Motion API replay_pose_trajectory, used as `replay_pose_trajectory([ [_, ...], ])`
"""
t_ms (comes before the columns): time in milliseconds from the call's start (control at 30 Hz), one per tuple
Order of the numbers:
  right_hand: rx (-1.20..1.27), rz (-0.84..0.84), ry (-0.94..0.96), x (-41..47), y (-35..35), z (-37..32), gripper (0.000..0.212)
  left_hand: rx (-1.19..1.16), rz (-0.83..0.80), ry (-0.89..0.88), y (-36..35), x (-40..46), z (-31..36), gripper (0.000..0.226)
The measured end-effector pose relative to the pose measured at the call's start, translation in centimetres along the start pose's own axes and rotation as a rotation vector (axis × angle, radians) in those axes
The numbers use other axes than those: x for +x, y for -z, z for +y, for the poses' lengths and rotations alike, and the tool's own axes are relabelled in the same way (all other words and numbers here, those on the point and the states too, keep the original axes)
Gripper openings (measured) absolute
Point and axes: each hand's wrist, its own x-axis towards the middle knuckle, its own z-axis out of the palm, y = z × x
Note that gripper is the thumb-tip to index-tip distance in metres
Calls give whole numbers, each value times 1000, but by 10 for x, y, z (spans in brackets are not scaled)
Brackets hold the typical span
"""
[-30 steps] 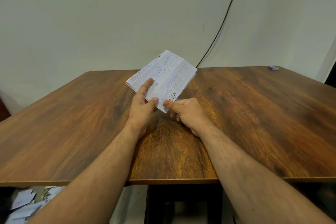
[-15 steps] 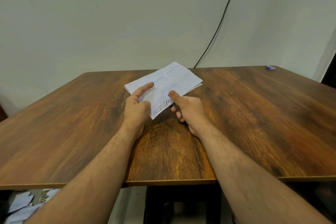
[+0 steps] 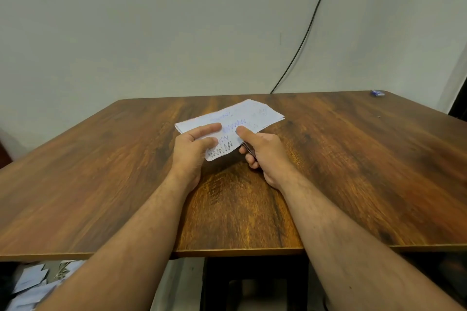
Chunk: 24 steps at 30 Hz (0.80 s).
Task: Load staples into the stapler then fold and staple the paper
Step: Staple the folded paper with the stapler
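A folded white paper [image 3: 252,115] with blue and black scribbles is held low over the middle of the brown wooden table [image 3: 353,159]. My left hand [image 3: 192,151] pinches its near left edge between forefinger and thumb. My right hand [image 3: 262,154] pinches the near right part, thumb on top and fingers curled beneath. A thin dark object shows under the paper against my right fingers; I cannot tell what it is. No stapler can be made out clearly.
A small blue box [image 3: 377,93] lies at the table's far right corner. A black cable [image 3: 308,30] runs down the wall behind the table. Several paper scraps [image 3: 32,285] lie on the floor at the lower left.
Both hands have lowered the paper from a raised, tilted pose to nearly flat just above the table, and my right thumb has slid further onto its top.
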Motion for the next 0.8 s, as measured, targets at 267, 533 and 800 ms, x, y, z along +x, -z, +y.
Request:
replay_pose_trajectory([
  [267, -1, 7, -51, -1, 3, -4, 36, -53, 0, 8, 2, 5, -4, 35],
  [533, -49, 21, -45, -1, 2, -4, 35, -61, -11, 27, 5, 9, -8, 37],
  [800, -110, 42, -9, 2, 2, 0, 42, -56, -21, 26, 6, 11, -10, 37],
])
